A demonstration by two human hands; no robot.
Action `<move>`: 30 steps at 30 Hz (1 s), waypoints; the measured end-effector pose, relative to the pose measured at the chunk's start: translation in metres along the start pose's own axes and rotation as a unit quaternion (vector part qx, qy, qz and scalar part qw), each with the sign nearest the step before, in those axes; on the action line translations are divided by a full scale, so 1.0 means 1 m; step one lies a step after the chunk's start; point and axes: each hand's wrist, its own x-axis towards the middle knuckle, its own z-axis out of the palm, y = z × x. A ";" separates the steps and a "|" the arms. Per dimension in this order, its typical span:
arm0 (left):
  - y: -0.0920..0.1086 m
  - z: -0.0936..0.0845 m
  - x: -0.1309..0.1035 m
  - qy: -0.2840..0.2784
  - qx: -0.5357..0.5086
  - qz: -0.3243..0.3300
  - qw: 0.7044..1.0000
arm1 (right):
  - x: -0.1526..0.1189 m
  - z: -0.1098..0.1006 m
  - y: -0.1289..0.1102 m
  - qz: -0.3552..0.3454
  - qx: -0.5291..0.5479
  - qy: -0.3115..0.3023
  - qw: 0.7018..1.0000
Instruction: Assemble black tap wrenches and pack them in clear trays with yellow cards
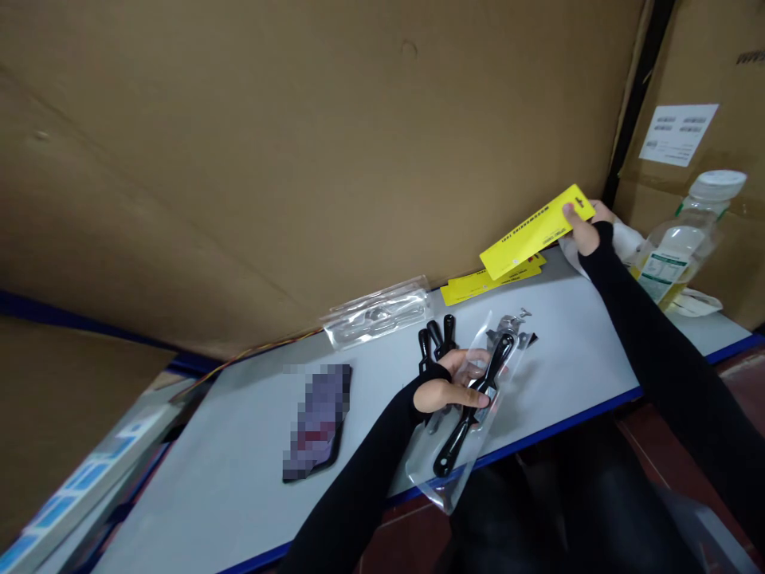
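My left hand is closed around a clear plastic blister shell over the table's front edge. A black spokeshave with two handles lies in the shell, slanted, my thumb pressing near its middle. Up at the right, my right hand pinches one end of a yellow printed card with a hang hole. Below that card more yellow cards lie against the cardboard. Behind my left hand several black handles stick out, their lower parts hidden. Small metal pieces lie beyond the held shell.
Empty clear shells rest at the back of the grey table. A phone, partly pixelated, lies left of my left arm. A bottle of yellowish liquid stands at the right by a cardboard box. Cardboard walls the back.
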 end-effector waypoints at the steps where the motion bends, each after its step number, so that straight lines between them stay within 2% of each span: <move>1: 0.001 -0.002 0.000 0.016 0.003 0.010 1.000 | 0.000 -0.004 -0.009 0.006 0.037 0.041 0.998; 3: 0.002 -0.005 0.002 0.045 0.004 0.023 0.999 | -0.005 -0.007 -0.025 0.007 0.098 0.073 0.992; 6: 0.002 -0.010 0.002 0.061 0.005 0.027 0.998 | -0.022 0.000 -0.042 -0.009 0.104 0.039 0.994; 9: 0.004 -0.011 -0.002 0.061 0.019 0.021 0.998 | -0.033 0.008 -0.048 -0.023 0.080 0.011 0.996; 15: 0.011 -0.011 -0.009 0.031 0.053 0.008 0.998 | -0.039 0.000 -0.063 -0.029 0.106 -0.015 0.994; 18: 0.009 -0.013 -0.009 0.012 0.072 -0.010 0.997 | -0.051 0.006 -0.074 -0.022 0.109 -0.043 0.993; 23: 0.005 -0.015 -0.005 0.041 0.073 0.030 0.996 | -0.067 0.028 -0.067 0.040 0.081 -0.131 0.987; 27: 0.002 -0.011 -0.006 0.063 0.052 0.046 0.996 | -0.061 0.028 -0.057 0.040 0.094 -0.151 0.983; 30: -0.004 -0.007 -0.003 0.096 0.018 0.021 0.995 | -0.068 0.031 -0.064 0.047 0.099 -0.211 0.971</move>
